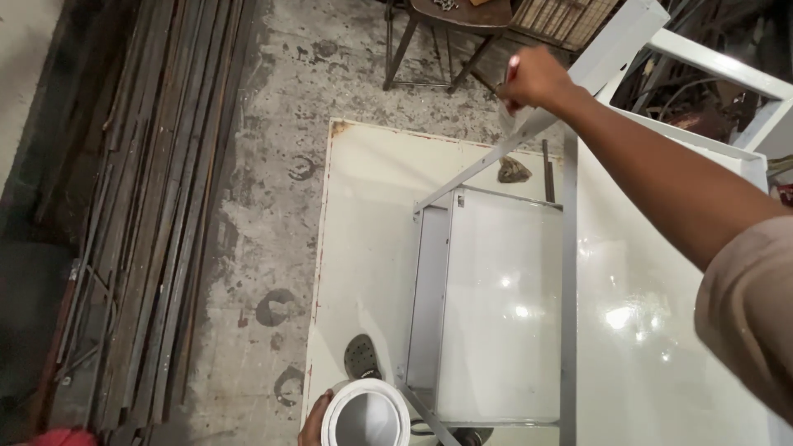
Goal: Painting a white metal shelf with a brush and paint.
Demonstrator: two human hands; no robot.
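My right hand [535,78] reaches far forward with the arm stretched out. It is closed on a thin tool with a reddish handle, its tip against the white angle bar [487,165] of a white-painted metal frame. My left hand [314,423] shows only at the bottom edge, holding a white paint can [366,413] whose open top faces up. Under the frame lies a glossy white metal box [496,306] on a white sheet [363,215].
Long rusty steel bars [157,206] lie stacked along the left on stained concrete. A metal stool [450,33] stands at the top. A dark sandal [362,357] rests on the sheet near the can. More white frame parts [710,70] stand at the upper right.
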